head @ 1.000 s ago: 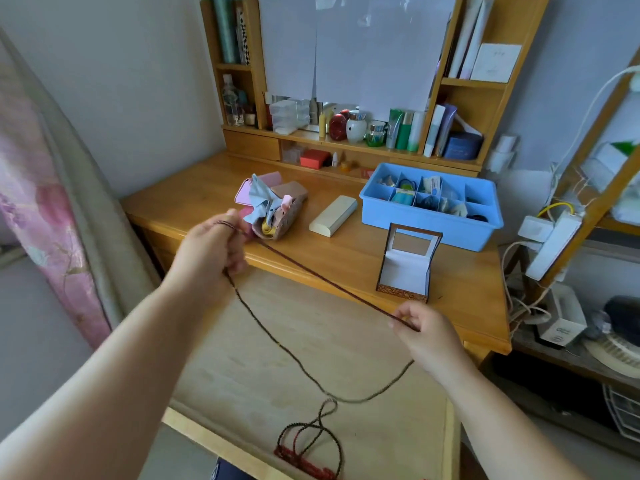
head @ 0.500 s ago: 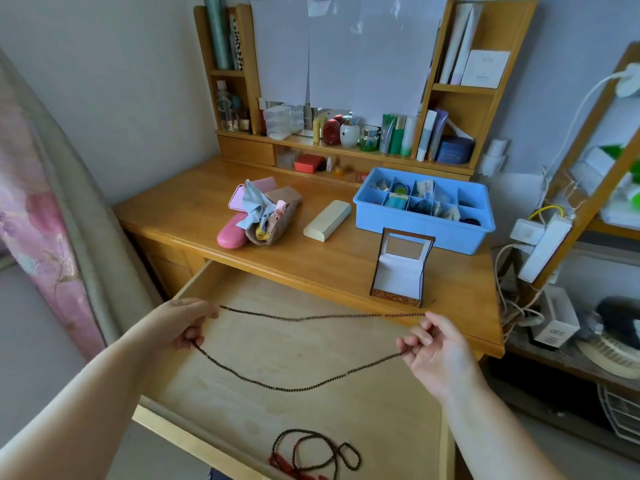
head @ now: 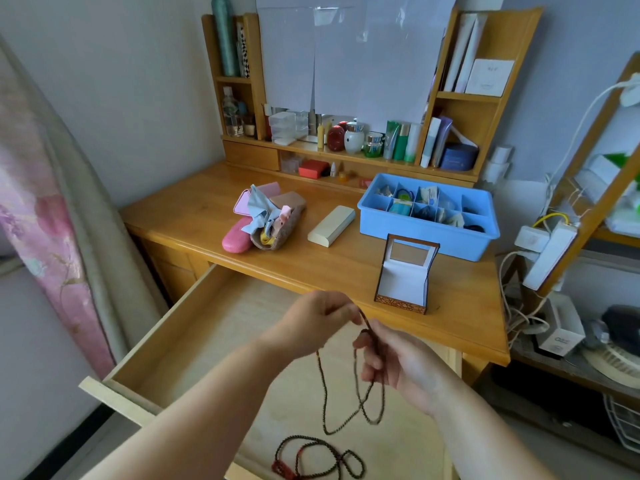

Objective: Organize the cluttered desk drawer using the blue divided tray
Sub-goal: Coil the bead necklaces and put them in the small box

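Both hands close together, left hand (head: 317, 320) and right hand (head: 398, 362) with fingers pinched.

The left hand (head: 311, 322) and right hand (head: 398, 362), well apart a second ago with the bead string (head: 349, 393) stretched between them, now sit close together, fingertips nearly touching. The string no longer runs taut; it hangs below both hands in doubled loops. Its red-tasselled end (head: 287, 465) lies coiled beneath the hands, more bunched than before.
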`<action>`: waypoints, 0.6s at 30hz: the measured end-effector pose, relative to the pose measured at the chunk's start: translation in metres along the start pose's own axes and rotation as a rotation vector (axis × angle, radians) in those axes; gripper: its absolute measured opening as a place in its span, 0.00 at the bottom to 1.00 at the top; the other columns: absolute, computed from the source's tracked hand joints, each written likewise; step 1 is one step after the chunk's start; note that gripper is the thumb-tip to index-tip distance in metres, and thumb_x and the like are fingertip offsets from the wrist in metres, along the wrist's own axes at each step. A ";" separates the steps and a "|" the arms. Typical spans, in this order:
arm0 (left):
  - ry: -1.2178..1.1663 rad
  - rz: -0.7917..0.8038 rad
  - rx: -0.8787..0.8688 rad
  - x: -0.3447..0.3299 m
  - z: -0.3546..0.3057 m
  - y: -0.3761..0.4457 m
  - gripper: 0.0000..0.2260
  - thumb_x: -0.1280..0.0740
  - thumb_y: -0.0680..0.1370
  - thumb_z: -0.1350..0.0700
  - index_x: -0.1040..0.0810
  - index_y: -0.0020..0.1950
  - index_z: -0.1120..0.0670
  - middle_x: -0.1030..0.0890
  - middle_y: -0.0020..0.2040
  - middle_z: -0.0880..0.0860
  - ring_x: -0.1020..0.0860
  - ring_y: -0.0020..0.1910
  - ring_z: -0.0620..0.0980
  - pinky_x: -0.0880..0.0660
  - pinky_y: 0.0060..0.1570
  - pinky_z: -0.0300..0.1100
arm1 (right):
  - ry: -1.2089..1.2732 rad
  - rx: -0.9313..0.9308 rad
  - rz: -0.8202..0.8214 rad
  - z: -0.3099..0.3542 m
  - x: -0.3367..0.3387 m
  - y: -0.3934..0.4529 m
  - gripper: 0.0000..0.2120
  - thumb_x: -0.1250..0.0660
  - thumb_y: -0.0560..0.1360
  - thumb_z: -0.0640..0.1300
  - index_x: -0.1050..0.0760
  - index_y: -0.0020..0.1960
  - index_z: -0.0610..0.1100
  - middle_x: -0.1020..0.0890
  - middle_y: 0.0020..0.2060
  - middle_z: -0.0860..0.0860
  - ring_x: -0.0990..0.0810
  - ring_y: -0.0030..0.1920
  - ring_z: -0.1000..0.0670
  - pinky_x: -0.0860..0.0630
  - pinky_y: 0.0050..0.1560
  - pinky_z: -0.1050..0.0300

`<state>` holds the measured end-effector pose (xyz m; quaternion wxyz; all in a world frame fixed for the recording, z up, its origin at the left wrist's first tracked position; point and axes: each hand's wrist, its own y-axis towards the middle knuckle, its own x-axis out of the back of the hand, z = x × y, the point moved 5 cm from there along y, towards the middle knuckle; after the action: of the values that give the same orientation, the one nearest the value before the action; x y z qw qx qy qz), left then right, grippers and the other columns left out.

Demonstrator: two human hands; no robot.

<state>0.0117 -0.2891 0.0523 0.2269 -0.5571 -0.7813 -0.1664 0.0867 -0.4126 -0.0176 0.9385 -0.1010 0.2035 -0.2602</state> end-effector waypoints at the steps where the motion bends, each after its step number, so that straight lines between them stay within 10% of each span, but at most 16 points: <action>1: -0.026 -0.083 0.067 0.007 0.010 0.005 0.11 0.38 0.80 0.54 0.21 0.39 0.51 0.31 0.28 0.46 0.34 0.24 0.43 0.33 0.26 0.35 | 0.049 -0.036 0.021 -0.002 0.002 -0.003 0.12 0.35 0.74 0.48 0.20 0.42 0.40 0.30 0.26 0.49 0.27 0.28 0.49 0.25 0.35 0.54; 7: -0.634 -0.234 0.502 0.031 0.111 -0.017 0.13 0.33 0.77 0.54 0.31 0.35 0.53 0.37 0.27 0.50 0.35 0.24 0.47 0.24 0.33 0.41 | 0.458 -0.126 -0.038 -0.004 0.032 -0.016 0.06 0.35 0.72 0.44 0.27 0.40 0.41 0.39 0.22 0.54 0.47 0.22 0.57 0.40 0.20 0.63; 13: -1.328 -0.557 0.519 0.039 0.169 -0.055 0.13 0.37 0.79 0.52 0.31 0.35 0.53 0.36 0.24 0.48 0.30 0.24 0.46 0.23 0.51 0.50 | 0.751 -0.021 -0.045 0.003 0.058 -0.020 0.22 0.15 0.47 0.37 0.23 0.35 0.40 0.33 0.22 0.53 0.45 0.20 0.57 0.40 0.18 0.63; 15: -1.278 -0.592 0.511 0.029 0.162 -0.055 0.12 0.40 0.80 0.54 0.29 0.38 0.55 0.37 0.24 0.48 0.34 0.21 0.45 0.21 0.38 0.43 | 0.763 0.006 -0.084 0.003 0.059 -0.015 0.15 0.19 0.57 0.38 0.24 0.37 0.41 0.31 0.23 0.53 0.38 0.19 0.56 0.36 0.19 0.63; 18: -0.567 -0.400 0.417 0.012 0.115 -0.042 0.11 0.39 0.80 0.57 0.24 0.39 0.57 0.37 0.26 0.49 0.38 0.22 0.45 0.35 0.25 0.36 | 0.673 0.055 -0.143 0.003 0.050 -0.002 0.08 0.36 0.71 0.45 0.23 0.45 0.41 0.24 0.29 0.49 0.25 0.26 0.52 0.25 0.27 0.58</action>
<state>-0.0504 -0.2343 -0.0384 0.0736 -0.3597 -0.9230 0.1151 0.1259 -0.4402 -0.0305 0.8005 0.0017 0.4870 -0.3495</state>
